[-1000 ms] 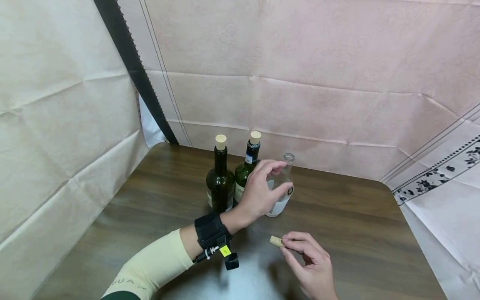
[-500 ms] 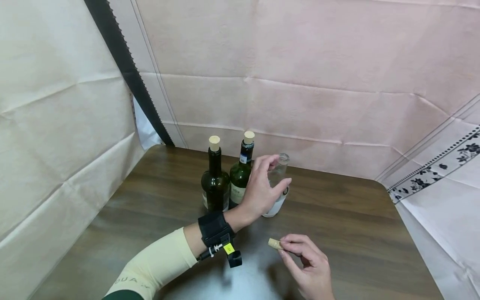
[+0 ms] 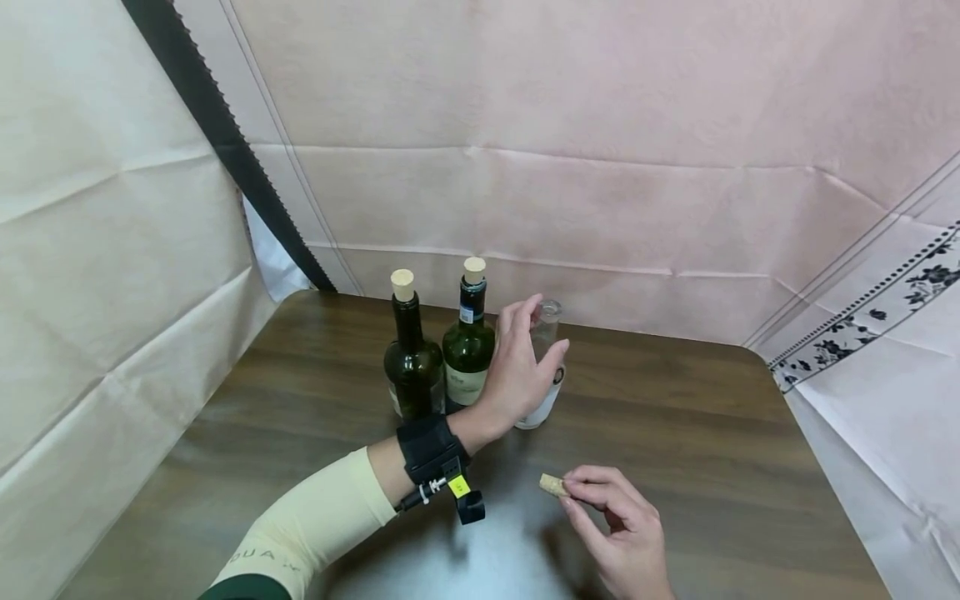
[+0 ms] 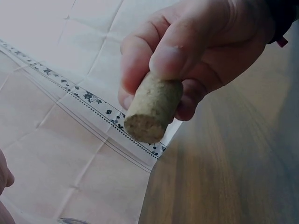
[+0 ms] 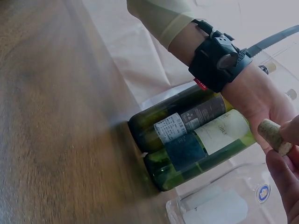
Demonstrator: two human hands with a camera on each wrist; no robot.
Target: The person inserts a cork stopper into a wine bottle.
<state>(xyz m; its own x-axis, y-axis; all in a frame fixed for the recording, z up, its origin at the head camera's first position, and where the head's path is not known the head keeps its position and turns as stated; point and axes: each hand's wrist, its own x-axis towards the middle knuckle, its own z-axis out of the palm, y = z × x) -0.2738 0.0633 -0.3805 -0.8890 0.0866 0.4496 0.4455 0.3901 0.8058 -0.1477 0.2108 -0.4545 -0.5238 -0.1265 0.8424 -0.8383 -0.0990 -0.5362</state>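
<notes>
My right hand [image 3: 622,521] pinches a small cork [image 3: 553,485] between thumb and fingertips above the table. In the left wrist view the cork [image 4: 153,109] points its flat end outward. My left hand [image 3: 516,371] is held up in front of a clear glass bottle [image 3: 546,402], fingers and thumb spread apart. It partly hides the bottle, whose mouth is uncovered; whether the hand touches it I cannot tell. Left of that hand stand a green wine bottle [image 3: 465,350] and a dark wine bottle [image 3: 414,367], both upright with corks in their necks.
Under everything is a brown wooden table [image 3: 712,442]. Pale cloth [image 3: 600,208] hangs behind it and down both sides. A black wrist strap [image 3: 427,450] with a small camera sits on the left forearm, which crosses in front of the dark bottle.
My left fingers have straightened and spread slightly. The bottles and left hand appear further left, mostly as the head view shifts. The right hand keeps its pinch on the cork.
</notes>
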